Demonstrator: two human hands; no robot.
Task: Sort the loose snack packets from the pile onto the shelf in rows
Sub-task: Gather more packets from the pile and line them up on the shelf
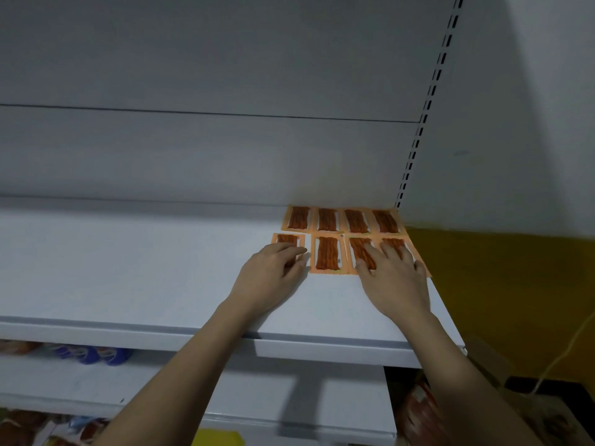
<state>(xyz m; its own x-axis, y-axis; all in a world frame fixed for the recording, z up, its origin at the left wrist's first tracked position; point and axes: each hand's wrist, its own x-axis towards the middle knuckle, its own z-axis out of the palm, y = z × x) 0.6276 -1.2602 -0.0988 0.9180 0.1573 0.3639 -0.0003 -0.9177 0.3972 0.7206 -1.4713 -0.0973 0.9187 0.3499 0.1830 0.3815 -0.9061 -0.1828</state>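
On the white shelf [128,268], at its right rear corner, I see eight orange snack packets [327,219] lying flat in two rows of four. My left hand [270,275] rests flat-fingered on the front row's leftmost packet [287,241], while my right hand [392,278] presses spread, straight fingers on the two rightmost.

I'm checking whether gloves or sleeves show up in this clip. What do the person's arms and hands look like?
Both forearms are bare as far as the frame shows, with no sleeve in view. The left hand and the right hand wear no gloves. No rings, watch, bracelet or markings are visible on either hand or wrist in this dim light.
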